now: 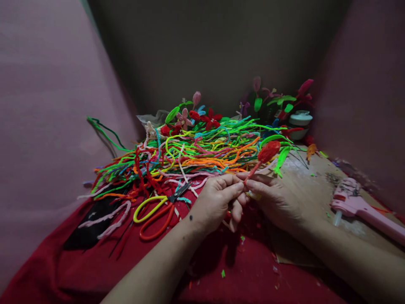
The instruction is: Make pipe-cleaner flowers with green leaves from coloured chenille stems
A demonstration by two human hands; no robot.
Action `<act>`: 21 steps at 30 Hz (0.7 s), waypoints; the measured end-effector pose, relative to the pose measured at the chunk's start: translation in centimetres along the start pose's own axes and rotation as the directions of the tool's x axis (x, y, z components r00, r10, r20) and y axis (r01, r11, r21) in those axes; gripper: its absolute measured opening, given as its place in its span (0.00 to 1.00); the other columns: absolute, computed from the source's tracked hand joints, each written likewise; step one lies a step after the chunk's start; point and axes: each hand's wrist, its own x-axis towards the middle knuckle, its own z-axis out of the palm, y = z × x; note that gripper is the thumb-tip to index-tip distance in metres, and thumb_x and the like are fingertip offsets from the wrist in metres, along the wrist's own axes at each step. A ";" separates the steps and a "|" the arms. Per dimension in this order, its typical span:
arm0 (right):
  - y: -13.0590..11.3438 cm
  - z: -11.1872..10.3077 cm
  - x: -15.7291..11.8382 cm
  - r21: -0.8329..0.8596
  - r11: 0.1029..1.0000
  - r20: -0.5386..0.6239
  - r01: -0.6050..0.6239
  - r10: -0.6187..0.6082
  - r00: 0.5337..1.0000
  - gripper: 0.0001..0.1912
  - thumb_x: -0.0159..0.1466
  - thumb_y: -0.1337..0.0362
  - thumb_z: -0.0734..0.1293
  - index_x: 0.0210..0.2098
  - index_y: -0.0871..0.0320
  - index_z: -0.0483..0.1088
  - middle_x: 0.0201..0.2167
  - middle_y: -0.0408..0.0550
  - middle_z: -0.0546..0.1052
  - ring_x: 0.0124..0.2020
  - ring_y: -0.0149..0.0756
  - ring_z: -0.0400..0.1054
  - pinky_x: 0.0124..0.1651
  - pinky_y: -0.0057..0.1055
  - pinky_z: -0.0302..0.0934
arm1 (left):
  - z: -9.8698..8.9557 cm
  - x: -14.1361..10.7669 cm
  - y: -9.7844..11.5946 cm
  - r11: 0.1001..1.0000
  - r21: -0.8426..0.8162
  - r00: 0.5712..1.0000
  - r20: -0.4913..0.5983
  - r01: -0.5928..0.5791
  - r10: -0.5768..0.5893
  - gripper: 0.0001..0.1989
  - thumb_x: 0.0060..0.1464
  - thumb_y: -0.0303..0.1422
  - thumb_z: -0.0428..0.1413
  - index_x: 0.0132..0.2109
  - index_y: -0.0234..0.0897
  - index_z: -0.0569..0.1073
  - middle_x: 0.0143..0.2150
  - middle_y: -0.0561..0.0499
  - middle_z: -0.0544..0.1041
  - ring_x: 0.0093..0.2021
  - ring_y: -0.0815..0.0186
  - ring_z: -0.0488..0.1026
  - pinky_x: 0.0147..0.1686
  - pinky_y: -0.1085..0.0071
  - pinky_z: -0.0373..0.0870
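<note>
Between my two hands a red pipe-cleaner flower bud (268, 152) stands tilted to the upper right on a thin red stem. My left hand (226, 194) pinches the stem's lower end with thumb and forefinger. My right hand (274, 196) closes on the same stem from the other side, its fingertips almost touching the left ones. Behind them spreads a large heap of colourful pipe cleaners (196, 152). Scissors (164, 211) with one yellow and one orange handle lie left of my left hand. A green pipe-cleaner leaf (281, 159) is just beyond my right hand.
A pink hot glue gun (357, 207) rests on a tan board (300, 249) at right. Finished pipe-cleaner flowers (211, 119) stand behind the heap, near a jar with a pale lid (300, 118). A black flat item (85, 226) lies left on the red cloth (221, 278).
</note>
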 end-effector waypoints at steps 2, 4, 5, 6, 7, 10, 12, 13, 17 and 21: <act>0.0 0.1 -0.1 0.000 1.000 0.021 0.018 -0.018 1.000 0.11 0.55 0.61 0.69 0.37 0.56 0.75 0.23 0.43 0.75 0.24 0.32 0.67 0.31 0.31 0.61 | -0.2 0.0 0.1 1.000 0.021 0.999 0.039 -0.001 0.000 0.12 0.57 0.36 0.47 0.28 0.34 0.66 0.13 0.57 0.67 0.09 0.74 0.60 0.09 0.80 0.57; 0.1 0.0 -0.1 -0.007 0.999 -0.007 0.035 -0.035 0.999 0.10 0.56 0.61 0.69 0.36 0.56 0.75 0.23 0.43 0.75 0.24 0.33 0.67 0.31 0.31 0.60 | -0.1 0.0 0.1 0.995 0.094 1.000 0.020 -0.016 0.014 0.12 0.57 0.36 0.46 0.29 0.35 0.66 0.13 0.58 0.66 0.10 0.74 0.60 0.11 0.78 0.59; 0.2 -0.1 0.0 -0.015 0.999 -0.029 0.049 -0.049 0.998 0.09 0.55 0.61 0.69 0.35 0.56 0.76 0.24 0.43 0.75 0.24 0.33 0.66 0.30 0.31 0.60 | 0.0 0.0 0.0 0.988 0.154 0.999 -0.012 -0.033 0.035 0.11 0.57 0.35 0.46 0.30 0.35 0.67 0.14 0.58 0.66 0.11 0.74 0.61 0.13 0.78 0.60; 0.3 -0.2 0.1 -0.029 0.997 -0.055 0.068 -0.069 0.996 0.08 0.55 0.62 0.69 0.34 0.56 0.76 0.24 0.43 0.75 0.25 0.33 0.66 0.30 0.31 0.60 | 0.2 0.1 -0.1 0.970 0.236 0.996 -0.054 -0.061 0.076 0.09 0.57 0.34 0.47 0.31 0.35 0.67 0.16 0.57 0.68 0.13 0.74 0.62 0.15 0.77 0.62; 0.3 -0.3 0.1 -0.046 0.995 -0.077 0.088 -0.091 0.993 0.07 0.54 0.63 0.69 0.33 0.55 0.76 0.24 0.43 0.74 0.24 0.33 0.65 0.29 0.30 0.59 | 0.3 0.1 -0.3 0.934 0.344 0.985 -0.100 -0.098 0.140 0.07 0.56 0.32 0.49 0.33 0.35 0.68 0.19 0.56 0.70 0.16 0.73 0.65 0.18 0.76 0.63; 0.5 -0.5 0.3 -0.119 0.983 -0.128 0.137 -0.152 0.980 0.03 0.54 0.65 0.70 0.28 0.55 0.76 0.22 0.41 0.73 0.24 0.32 0.62 0.31 0.30 0.59 | 0.5 0.4 -0.9 0.694 0.692 0.890 -0.170 -0.197 0.422 0.05 0.51 0.25 0.53 0.36 0.36 0.70 0.31 0.52 0.74 0.29 0.69 0.70 0.31 0.73 0.67; 0.5 -0.6 0.4 -0.164 0.975 -0.153 0.152 -0.177 0.972 0.02 0.54 0.65 0.70 0.26 0.55 0.76 0.22 0.41 0.73 0.25 0.32 0.62 0.32 0.31 0.58 | 0.5 0.5 -1.3 0.533 0.813 0.805 -0.144 -0.235 0.575 0.05 0.52 0.24 0.53 0.35 0.36 0.70 0.33 0.51 0.73 0.35 0.68 0.70 0.37 0.72 0.66; 0.6 -0.6 0.4 -0.178 0.973 -0.159 0.148 -0.177 0.971 0.02 0.54 0.65 0.70 0.26 0.54 0.75 0.22 0.41 0.73 0.26 0.32 0.62 0.32 0.31 0.58 | 0.5 0.5 -1.4 0.485 0.835 0.772 -0.123 -0.258 0.623 0.04 0.53 0.24 0.52 0.34 0.36 0.70 0.32 0.51 0.73 0.35 0.68 0.69 0.38 0.72 0.65; 0.9 -0.8 0.4 -0.200 0.969 -0.165 0.144 -0.178 0.970 0.02 0.55 0.63 0.70 0.25 0.53 0.75 0.21 0.41 0.72 0.25 0.33 0.62 0.33 0.33 0.58 | 0.1 0.4 -1.6 0.401 0.847 0.682 -0.063 -0.350 0.728 0.04 0.55 0.24 0.52 0.33 0.36 0.70 0.31 0.52 0.71 0.33 0.70 0.68 0.36 0.75 0.65; 0.8 -0.7 0.4 -0.189 0.975 -0.132 0.115 -0.141 0.981 0.02 0.55 0.62 0.69 0.27 0.51 0.75 0.26 0.42 0.74 0.26 0.35 0.63 0.34 0.34 0.59 | 0.1 0.2 -1.5 0.378 0.844 0.651 -0.044 -0.382 0.758 0.05 0.55 0.24 0.52 0.32 0.36 0.71 0.30 0.52 0.70 0.32 0.70 0.68 0.34 0.75 0.65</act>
